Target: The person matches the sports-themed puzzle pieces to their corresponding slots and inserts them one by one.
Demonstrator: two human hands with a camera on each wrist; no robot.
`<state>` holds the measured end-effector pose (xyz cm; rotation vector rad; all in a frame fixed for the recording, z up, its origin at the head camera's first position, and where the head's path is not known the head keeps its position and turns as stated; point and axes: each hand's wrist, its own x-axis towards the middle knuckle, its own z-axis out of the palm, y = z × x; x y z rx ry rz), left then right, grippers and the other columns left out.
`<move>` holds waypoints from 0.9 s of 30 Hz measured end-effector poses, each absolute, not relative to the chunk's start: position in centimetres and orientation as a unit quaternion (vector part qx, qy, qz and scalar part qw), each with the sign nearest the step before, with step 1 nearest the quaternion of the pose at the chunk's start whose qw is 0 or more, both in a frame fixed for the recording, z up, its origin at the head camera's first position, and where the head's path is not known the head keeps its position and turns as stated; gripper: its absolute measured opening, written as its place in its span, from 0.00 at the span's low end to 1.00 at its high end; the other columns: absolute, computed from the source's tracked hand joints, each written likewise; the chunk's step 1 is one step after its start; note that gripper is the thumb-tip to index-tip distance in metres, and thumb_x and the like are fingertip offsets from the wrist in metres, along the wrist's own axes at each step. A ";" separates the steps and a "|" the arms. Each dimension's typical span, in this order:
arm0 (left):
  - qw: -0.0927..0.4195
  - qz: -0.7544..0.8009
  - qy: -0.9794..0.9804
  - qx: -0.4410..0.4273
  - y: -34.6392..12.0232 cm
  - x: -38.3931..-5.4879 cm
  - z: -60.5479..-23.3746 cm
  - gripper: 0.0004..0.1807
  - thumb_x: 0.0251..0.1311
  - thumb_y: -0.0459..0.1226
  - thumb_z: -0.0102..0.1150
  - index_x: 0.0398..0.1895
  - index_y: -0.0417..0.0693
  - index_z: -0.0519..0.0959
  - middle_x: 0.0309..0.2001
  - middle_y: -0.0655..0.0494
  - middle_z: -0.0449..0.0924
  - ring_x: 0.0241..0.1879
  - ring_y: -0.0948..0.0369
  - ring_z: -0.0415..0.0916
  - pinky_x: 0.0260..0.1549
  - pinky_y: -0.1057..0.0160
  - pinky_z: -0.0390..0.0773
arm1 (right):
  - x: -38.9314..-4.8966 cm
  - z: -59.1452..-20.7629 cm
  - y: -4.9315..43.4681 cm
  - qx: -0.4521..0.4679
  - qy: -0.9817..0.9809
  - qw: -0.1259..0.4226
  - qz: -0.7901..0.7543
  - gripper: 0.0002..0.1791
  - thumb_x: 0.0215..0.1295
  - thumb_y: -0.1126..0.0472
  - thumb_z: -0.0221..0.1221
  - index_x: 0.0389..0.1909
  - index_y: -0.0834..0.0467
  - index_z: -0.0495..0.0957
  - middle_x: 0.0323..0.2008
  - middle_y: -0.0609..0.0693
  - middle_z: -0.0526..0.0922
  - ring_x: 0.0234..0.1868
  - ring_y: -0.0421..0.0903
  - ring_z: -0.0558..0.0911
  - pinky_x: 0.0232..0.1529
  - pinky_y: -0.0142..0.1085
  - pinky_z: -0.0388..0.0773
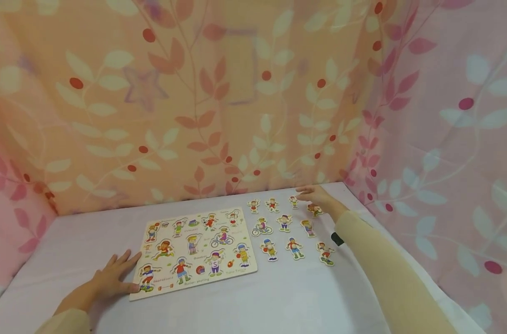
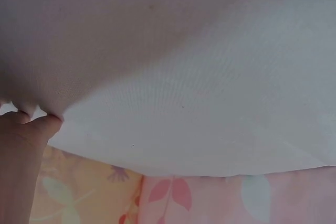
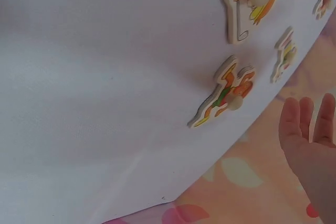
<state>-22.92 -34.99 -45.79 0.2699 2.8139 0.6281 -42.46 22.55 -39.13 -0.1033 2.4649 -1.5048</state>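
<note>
A wooden puzzle board (image 1: 207, 280) printed with sports figures lies on the white table. My left hand (image 1: 111, 278) rests at its left edge, fingers spread, thumb on the lower left corner; the left wrist view shows part of that hand (image 2: 29, 135). To the board's right, knobbed puzzle pieces lie in rows. My right hand (image 1: 322, 198) hovers at the far right of them with straight fingers and nothing held. Nearest to it are a small figure piece (image 1: 293, 201) and a running-figure piece (image 1: 314, 210). In the right wrist view the hand (image 3: 310, 135) is apart from the running-figure piece (image 3: 226, 98).
Other pieces include a cyclist (image 1: 261, 227), a golfer (image 1: 308, 228) and a skateboarder (image 1: 326, 253). White cloth (image 1: 236, 311) covers the table. A leaf-patterned curtain (image 1: 220, 116) stands behind its back edge, and a pink one (image 1: 453, 139) on the right.
</note>
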 end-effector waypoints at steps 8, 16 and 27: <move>0.125 0.221 0.963 0.087 -35.2 -23.2 -45.1 0.54 0.50 0.57 0.67 0.70 0.31 0.54 0.68 0.20 0.41 0.63 0.19 0.32 0.49 0.17 0.35 | -43.4 -40.1 23.1 -0.085 0.882 0.103 -0.452 0.27 0.68 0.61 0.59 0.65 0.67 0.68 0.69 0.69 0.60 0.69 0.65 0.60 0.67 0.57 0.59; 0.143 0.231 0.959 0.074 -35.1 -22.9 -45.9 0.56 0.49 0.57 0.68 0.71 0.31 0.53 0.68 0.20 0.39 0.64 0.20 0.30 0.49 0.18 0.31 | -44.4 -41.9 23.4 -0.070 0.905 0.123 -0.402 0.27 0.67 0.59 0.60 0.65 0.62 0.70 0.71 0.67 0.58 0.68 0.63 0.59 0.68 0.58 0.55; 0.137 0.229 0.961 0.079 -35.1 -23.1 -46.2 0.55 0.50 0.56 0.67 0.70 0.31 0.54 0.68 0.20 0.41 0.63 0.19 0.31 0.48 0.17 0.33 | -46.0 -42.7 23.2 -0.059 0.914 0.130 -0.379 0.25 0.67 0.59 0.61 0.62 0.63 0.73 0.69 0.68 0.61 0.68 0.64 0.62 0.66 0.57 0.60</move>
